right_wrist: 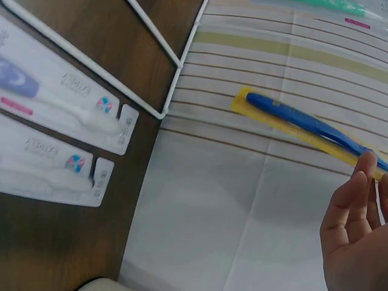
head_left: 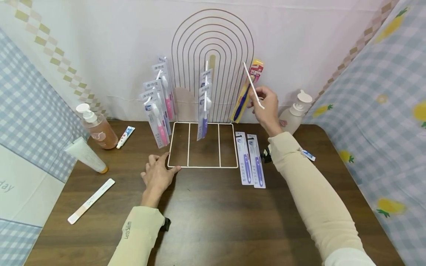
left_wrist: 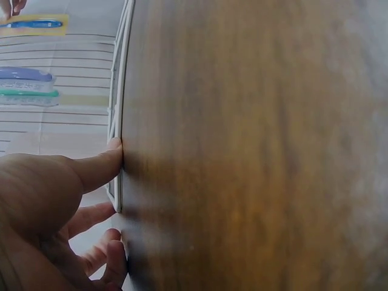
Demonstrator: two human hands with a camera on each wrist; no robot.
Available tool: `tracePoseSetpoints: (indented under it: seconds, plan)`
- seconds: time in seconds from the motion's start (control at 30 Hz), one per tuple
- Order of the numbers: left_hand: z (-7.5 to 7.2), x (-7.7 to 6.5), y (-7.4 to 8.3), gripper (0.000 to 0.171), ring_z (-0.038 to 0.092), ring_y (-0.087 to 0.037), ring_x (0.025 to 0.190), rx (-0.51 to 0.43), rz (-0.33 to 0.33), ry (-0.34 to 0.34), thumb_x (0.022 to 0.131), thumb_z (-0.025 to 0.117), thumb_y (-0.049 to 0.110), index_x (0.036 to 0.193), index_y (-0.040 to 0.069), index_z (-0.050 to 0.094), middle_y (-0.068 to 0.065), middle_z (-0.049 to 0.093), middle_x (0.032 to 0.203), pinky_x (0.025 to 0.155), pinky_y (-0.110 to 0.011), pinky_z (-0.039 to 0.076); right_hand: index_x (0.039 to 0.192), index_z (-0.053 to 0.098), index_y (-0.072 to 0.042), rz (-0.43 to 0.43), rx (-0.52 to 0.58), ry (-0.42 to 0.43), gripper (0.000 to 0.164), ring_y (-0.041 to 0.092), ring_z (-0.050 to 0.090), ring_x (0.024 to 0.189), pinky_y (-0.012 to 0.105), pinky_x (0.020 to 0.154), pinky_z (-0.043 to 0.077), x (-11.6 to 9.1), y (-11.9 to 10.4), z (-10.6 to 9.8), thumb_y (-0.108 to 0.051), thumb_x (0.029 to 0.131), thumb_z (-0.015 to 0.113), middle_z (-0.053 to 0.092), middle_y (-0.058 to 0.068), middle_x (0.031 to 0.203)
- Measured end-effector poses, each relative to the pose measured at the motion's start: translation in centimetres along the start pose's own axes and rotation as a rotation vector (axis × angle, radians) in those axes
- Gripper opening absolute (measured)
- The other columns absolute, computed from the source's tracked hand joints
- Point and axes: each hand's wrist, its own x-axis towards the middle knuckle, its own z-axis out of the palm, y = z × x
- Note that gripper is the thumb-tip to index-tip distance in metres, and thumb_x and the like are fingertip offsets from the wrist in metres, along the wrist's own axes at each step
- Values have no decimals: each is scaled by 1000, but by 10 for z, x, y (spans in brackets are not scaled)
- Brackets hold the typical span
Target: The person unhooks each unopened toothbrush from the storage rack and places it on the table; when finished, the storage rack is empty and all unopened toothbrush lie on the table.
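Observation:
A white wire display rack [head_left: 203,167] stands on the table. My left hand [head_left: 158,177] rests at its front left corner, thumb straight against the front bar [left_wrist: 123,182]. My right hand [head_left: 267,109] pinches the edge of a yellow-carded pack with a blue toothbrush [head_left: 241,101], beside the rack's right hook [head_left: 253,85]. In the right wrist view, the fingertips [right_wrist: 365,162] overlap this blue toothbrush [right_wrist: 303,124]. Packs with pink toothbrushes [head_left: 156,120] hang on the left hook, purple ones [head_left: 204,114] on the middle hook.
Two purple toothbrush packs [head_left: 244,159] lie right of the rack. A pump bottle [head_left: 294,114] and a small tube [head_left: 308,155] are farther right. On the left are an amber pump bottle [head_left: 101,131], a toothpaste tube [head_left: 125,137], a white tube [head_left: 87,155] and a flat sachet [head_left: 91,201].

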Motion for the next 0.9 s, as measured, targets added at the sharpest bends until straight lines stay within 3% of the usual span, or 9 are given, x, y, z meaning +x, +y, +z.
tracePoseSetpoints:
  seconds: [0.17, 0.27, 0.4, 0.5, 0.6, 0.67, 0.77, 0.83, 0.9]
  plan:
    - [0, 0, 1, 82, 50, -52, 140, -4, 7, -9, 109, 79, 43, 177, 15, 43, -25, 40, 163, 110, -72, 41, 104, 65, -6, 74, 17, -16, 10, -1, 67, 54, 17, 53, 53, -8, 7, -13, -4, 113, 67, 73, -17, 76]
    - [0, 0, 0, 82, 49, -52, 140, -2, 9, -14, 109, 78, 43, 177, 15, 43, -25, 39, 164, 109, -71, 41, 112, 67, 0, 122, 3, -12, 6, 0, 64, 55, 15, 56, 52, -16, 16, -21, -5, 114, 65, 70, -17, 75]
    - [0, 0, -1, 81, 50, -52, 140, 7, 8, -16, 109, 77, 44, 177, 15, 42, -25, 39, 165, 109, -71, 41, 124, 69, 8, 191, -65, 11, 24, 4, 60, 63, 15, 60, 50, -29, 32, -30, -12, 113, 63, 67, -11, 81]
    - [0, 0, -1, 82, 50, -52, 140, 8, 8, -17, 109, 77, 44, 177, 15, 42, -25, 39, 165, 110, -71, 41, 124, 74, 7, 225, -122, 15, 29, 8, 62, 72, 18, 65, 51, -33, 60, -42, -16, 109, 66, 73, -3, 89]
    - [0, 0, 0, 82, 50, -53, 140, 11, 8, -19, 109, 77, 44, 177, 15, 42, -25, 39, 166, 111, -72, 41, 120, 82, -2, 233, -194, -4, 28, 5, 67, 80, 18, 70, 54, -35, 104, -59, -24, 106, 70, 80, -4, 96]
    - [0, 0, 0, 82, 50, -53, 141, 13, 7, -20, 109, 76, 44, 177, 15, 42, -25, 38, 167, 112, -73, 41, 122, 83, -2, 255, -256, -26, 32, 8, 71, 87, 19, 76, 55, -44, 113, -65, -26, 106, 69, 85, 6, 105]
    - [0, 0, 0, 82, 49, -53, 142, 15, 7, -20, 110, 76, 44, 178, 15, 41, -26, 38, 167, 113, -74, 40, 130, 81, 3, 299, -343, -62, 39, 14, 71, 96, 21, 83, 55, -65, 109, -69, -25, 108, 64, 84, 20, 119]
    - [0, -1, 0, 82, 50, -53, 141, 14, 6, -21, 110, 76, 44, 178, 15, 41, -26, 38, 167, 113, -74, 40, 131, 80, 4, 336, -394, -69, 40, 15, 70, 96, 24, 82, 54, -74, 115, -75, -24, 109, 61, 84, 19, 120]
    - [-1, -1, 0, 82, 50, -53, 141, 12, 6, -23, 110, 76, 45, 178, 15, 41, -26, 38, 167, 113, -74, 40, 128, 83, -1, 357, -415, -68, 39, 13, 69, 94, 25, 80, 55, -74, 142, -84, -27, 108, 63, 84, 10, 113]
